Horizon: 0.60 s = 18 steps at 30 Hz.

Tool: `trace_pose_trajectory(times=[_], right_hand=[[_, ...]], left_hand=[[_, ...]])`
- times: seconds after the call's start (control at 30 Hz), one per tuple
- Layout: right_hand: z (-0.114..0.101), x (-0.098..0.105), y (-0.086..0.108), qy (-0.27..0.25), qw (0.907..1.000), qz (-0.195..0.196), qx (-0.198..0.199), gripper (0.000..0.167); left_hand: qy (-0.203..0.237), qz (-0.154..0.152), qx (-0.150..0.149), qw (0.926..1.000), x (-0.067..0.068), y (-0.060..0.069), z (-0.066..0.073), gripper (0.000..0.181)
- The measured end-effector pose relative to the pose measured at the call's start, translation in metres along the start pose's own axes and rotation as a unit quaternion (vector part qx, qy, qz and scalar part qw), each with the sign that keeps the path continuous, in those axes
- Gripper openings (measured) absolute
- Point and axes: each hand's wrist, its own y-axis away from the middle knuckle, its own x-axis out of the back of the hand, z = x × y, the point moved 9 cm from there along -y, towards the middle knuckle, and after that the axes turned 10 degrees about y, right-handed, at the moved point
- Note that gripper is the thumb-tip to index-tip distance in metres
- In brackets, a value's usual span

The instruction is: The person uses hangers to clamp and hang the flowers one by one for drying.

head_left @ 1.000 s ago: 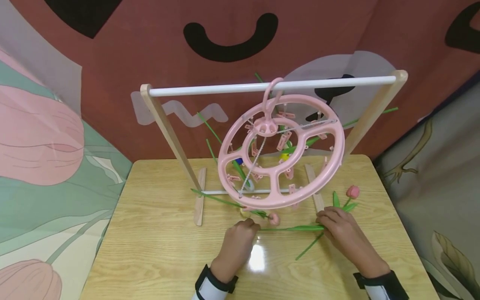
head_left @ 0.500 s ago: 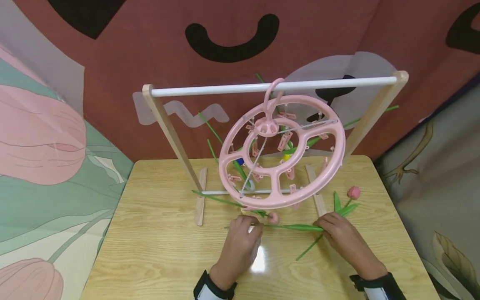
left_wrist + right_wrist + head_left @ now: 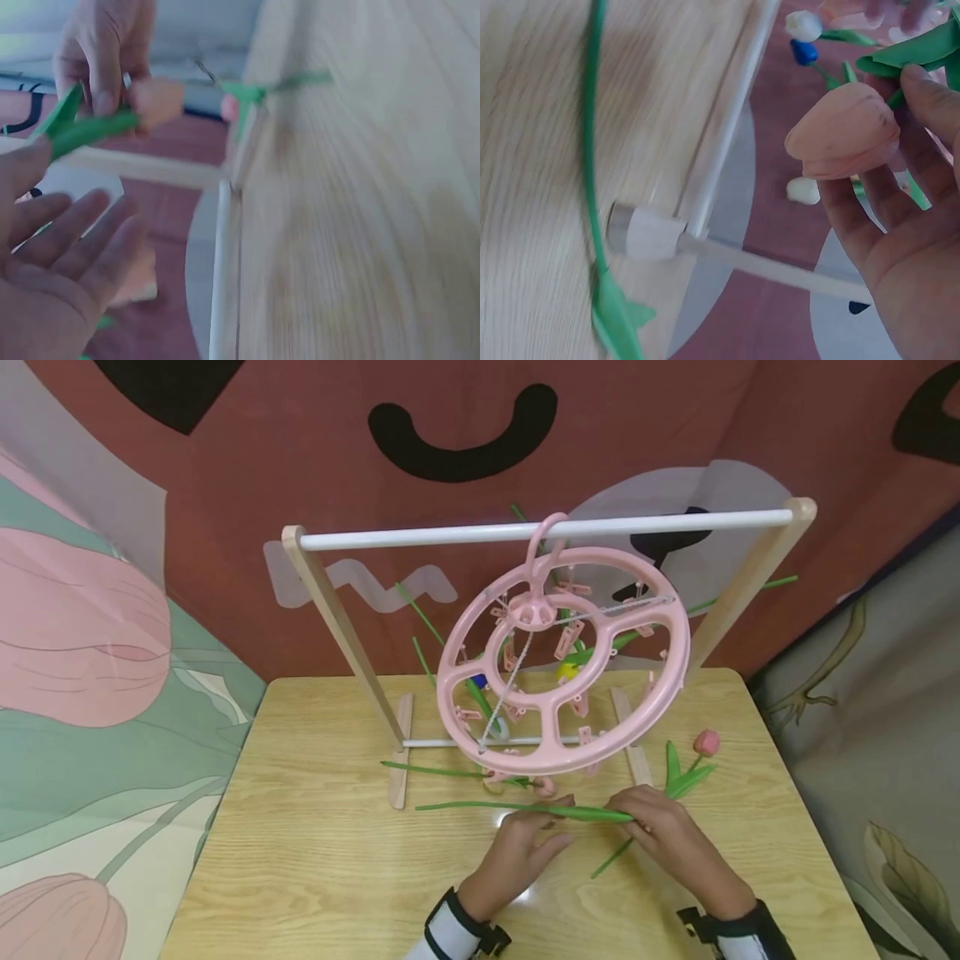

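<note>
My right hand [image 3: 678, 843] pinches an artificial tulip just below its bloom; the peach bloom [image 3: 844, 135] shows in the right wrist view, the thumb on its green leaves. In the head view its stem [image 3: 465, 804] points left, roughly level. My left hand [image 3: 517, 852] is at the leafy part of the stem, thumb apart and fingers loosely extended in the left wrist view; whether it touches the stem I cannot tell. Just beyond hangs a round pink clip hanger [image 3: 551, 727]. Under its front rim is another peach tulip [image 3: 544, 787], its stem reaching left.
A pink tulip [image 3: 707, 742] lies on the wooden table [image 3: 300, 860] at right, its stem passing under my right hand. The hanger hooks onto a rack's white bar [image 3: 435, 537]. Wooden posts [image 3: 341, 635] and feet flank it. Several more tulips hang behind the hanger.
My left hand has loosened its fingers and moved right along the stem, which now extends left past it. My right hand has shifted slightly left with the tulip.
</note>
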Motion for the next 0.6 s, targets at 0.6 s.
trace_pose_trajectory(times=[0.6], right_hand=[[-0.013, 0.012, -0.021, 0.028, 0.9989, -0.008, -0.037, 0.062]], left_hand=[[0.251, 0.134, -0.041, 0.9577, 0.023, -0.010, 0.007, 0.021]])
